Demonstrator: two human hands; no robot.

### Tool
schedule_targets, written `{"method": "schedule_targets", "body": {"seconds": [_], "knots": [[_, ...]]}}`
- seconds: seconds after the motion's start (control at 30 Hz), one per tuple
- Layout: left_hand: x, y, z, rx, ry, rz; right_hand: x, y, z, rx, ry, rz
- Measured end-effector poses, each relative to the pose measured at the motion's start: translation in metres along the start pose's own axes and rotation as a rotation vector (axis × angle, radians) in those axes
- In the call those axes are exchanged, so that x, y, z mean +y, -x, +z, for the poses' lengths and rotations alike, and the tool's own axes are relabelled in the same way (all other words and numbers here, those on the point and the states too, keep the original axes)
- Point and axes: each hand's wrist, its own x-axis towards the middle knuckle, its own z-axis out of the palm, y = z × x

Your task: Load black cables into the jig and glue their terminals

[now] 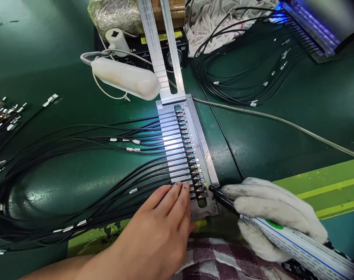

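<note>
My bare left hand (pixel 161 223) lies flat with its fingertips pressing on the black cables (pixel 77 163) at the near end of a metal fixture (pixel 207 153). Several cable ends with coloured wires sit side by side in the fixture's slot. My gloved right hand (pixel 270 214) grips a white pen-shaped tool (pixel 296 243) with a black nozzle. The nozzle's tip touches the nearest cable ends at the fixture's slot.
Black cables with metal ferrules spread left across the green mat. A white lamp head (pixel 125 77) on a flexible neck shines onto the fixture. Behind it stand a black control box (pixel 153 48) and white cloth (pixel 220 19). More looped cables (pixel 247 74) lie at back right.
</note>
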Motion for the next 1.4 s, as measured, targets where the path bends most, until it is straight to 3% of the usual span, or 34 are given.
{"method": "schedule_targets", "body": {"seconds": [0.13,0.33,0.67,0.93,1.4], "knots": [[0.0030,0.0018,-0.0002,0.030,-0.016,0.011,-0.0037,0.0022,-0.0029,0.021,0.002,0.016],[0.0036,0.0014,-0.0049,-0.070,0.022,0.071,-0.0024,-0.0026,-0.0016,-0.060,-0.026,-0.023],[0.0025,-0.0002,0.0003,0.018,0.001,0.054,-0.0006,-0.0007,0.0022,-0.034,-0.031,0.003],[0.0046,0.0000,-0.0021,-0.018,0.000,0.066,-0.0014,0.0011,0.0005,-0.026,-0.008,-0.008],[0.0044,0.0003,0.0021,0.021,-0.003,0.041,-0.0024,0.0019,-0.0008,-0.042,-0.022,0.003]]}}
